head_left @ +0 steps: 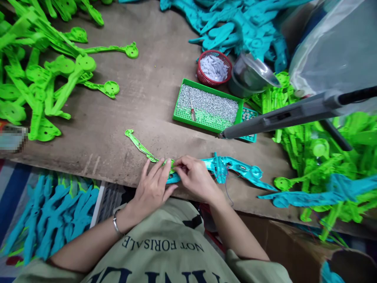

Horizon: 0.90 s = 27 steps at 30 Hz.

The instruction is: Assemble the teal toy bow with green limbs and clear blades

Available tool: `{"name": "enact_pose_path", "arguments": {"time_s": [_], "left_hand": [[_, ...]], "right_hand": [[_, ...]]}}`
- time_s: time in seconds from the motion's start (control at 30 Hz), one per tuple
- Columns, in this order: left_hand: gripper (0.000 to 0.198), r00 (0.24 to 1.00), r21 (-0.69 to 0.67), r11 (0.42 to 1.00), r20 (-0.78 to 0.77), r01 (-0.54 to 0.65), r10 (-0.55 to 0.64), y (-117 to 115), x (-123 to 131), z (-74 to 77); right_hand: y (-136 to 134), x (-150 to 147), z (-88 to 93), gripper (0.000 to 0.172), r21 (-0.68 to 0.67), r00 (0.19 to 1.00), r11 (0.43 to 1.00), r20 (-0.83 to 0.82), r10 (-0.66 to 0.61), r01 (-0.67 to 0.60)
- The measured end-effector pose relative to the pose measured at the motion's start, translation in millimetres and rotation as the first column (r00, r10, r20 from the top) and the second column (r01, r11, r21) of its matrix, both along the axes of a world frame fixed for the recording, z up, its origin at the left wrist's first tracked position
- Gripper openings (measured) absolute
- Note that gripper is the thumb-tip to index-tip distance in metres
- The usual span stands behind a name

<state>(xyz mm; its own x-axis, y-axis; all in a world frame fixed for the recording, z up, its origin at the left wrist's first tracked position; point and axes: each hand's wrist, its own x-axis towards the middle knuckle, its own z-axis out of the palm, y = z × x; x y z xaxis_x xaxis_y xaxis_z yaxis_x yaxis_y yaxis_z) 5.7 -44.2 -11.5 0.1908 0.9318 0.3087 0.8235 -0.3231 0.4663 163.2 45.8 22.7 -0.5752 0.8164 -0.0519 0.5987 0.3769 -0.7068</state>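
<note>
A bow-shaped blue plastic part (241, 167) lies along the front of the table, with a purple wire hanging from its middle. At its left end a slim green plastic arm (140, 147) slants up and away. My left hand (154, 182) lies over this joint, fingers across the green arm and thumb below the blue end, holding both together. My right hand (194, 177) is closed beside it, thumb and forefinger pinched at the joint. Whatever sits in that pinch is hidden by the fingers.
A grey power screwdriver (273, 118) hangs in from the right. Behind stand a green tray (203, 125) of screws holding a small screwdriver (192, 108), a red basket (203, 76) and metal bowls (250, 72). Green parts (44, 78) and blue parts (235, 27) lie heaped around.
</note>
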Motion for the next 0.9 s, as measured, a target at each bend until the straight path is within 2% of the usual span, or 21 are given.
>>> {"name": "enact_pose_path", "arguments": {"time_s": [0.13,0.4,0.6,0.77,0.9], "left_hand": [[0.066,1.000,0.048,0.999,-0.021,0.013,-0.012,1,-4,-2.6],[0.037,0.999,-0.042,0.999,-0.045,0.003,-0.005,-3,2,-0.5],[0.043,0.989,-0.126,0.990,-0.141,-0.061,0.043,-2,14,7.9],[0.048,0.969,-0.166,0.981,-0.241,-0.096,0.054,2,22,11.7],[0.046,0.966,-0.184,0.978,-0.254,-0.100,0.051,5,23,14.6]], "right_hand": [[8,11,-1.5,0.013,0.059,0.997,0.996,-0.042,0.065,-0.063],[4,13,-12.7,0.012,0.130,0.998,0.991,0.060,-0.008,0.000],[-1,18,-6.9,0.017,0.206,0.992,0.978,0.121,0.021,-0.046],[-1,27,-3.8,0.023,0.169,0.997,0.984,0.070,0.039,-0.050],[1,32,-5.3,0.016,0.180,0.999,0.983,0.037,0.037,-0.043]]}}
